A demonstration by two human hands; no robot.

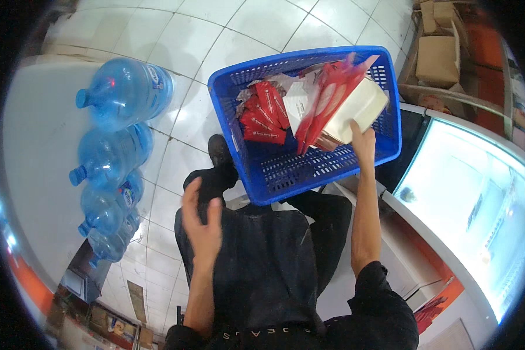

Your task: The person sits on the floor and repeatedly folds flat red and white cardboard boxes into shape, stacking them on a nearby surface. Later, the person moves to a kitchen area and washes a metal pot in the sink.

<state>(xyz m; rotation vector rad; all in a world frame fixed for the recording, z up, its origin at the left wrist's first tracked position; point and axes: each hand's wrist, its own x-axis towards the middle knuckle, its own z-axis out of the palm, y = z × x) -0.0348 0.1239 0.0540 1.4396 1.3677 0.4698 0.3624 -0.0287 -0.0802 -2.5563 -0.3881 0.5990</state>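
A blue plastic basket [256,189] stands in front of my legs. My right hand [364,146] reaches over its near rim and is closed on the edge of a cream-coloured box [356,114]; some of its fingers are hidden. Against that box lean red flat packets [331,105], partly see-through and blurred. Left of them lie a white carton [297,105] and several small red packets [266,108] with white print. My left hand [203,230] is raised above my lap, its fingers apart and nothing in it, outside the basket.
Several large blue water bottles [125,93] lie on their sides in a row at the left, beside a white surface [46,134]. A lit glass-topped case [461,181] is close on the right. Cardboard boxes [437,61] sit at the far right. White tiles cover the floor [186,44].
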